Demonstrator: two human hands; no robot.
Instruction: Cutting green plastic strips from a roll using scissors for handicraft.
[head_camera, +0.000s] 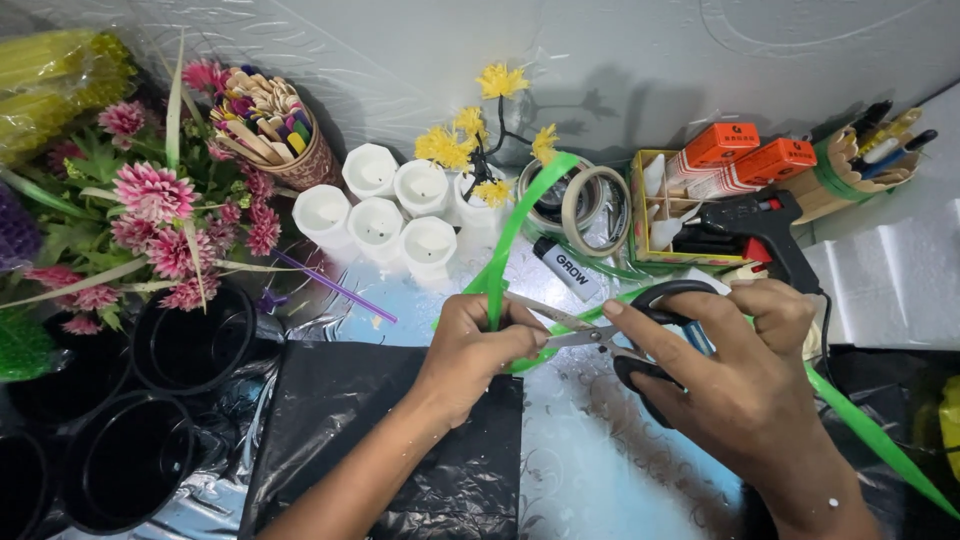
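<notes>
My left hand (472, 350) pinches a long green plastic strip (512, 240) that curves upward from my fingers. My right hand (735, 375) grips black-handled scissors (640, 335), with the blades open across the strip just right of my left fingers. The strip's other end (870, 435) runs down to the right behind my right wrist. Under my left forearm lies a sheet of black plastic (330, 420).
Pink artificial flowers (150, 210) and black pots (195, 345) fill the left. White cups (380, 205), yellow flowers (470, 140), tape rolls (580, 200), a glue gun (755, 225), a cup of wooden sticks (265, 125), a purple straw (335, 285) and pens (880, 140) line the back.
</notes>
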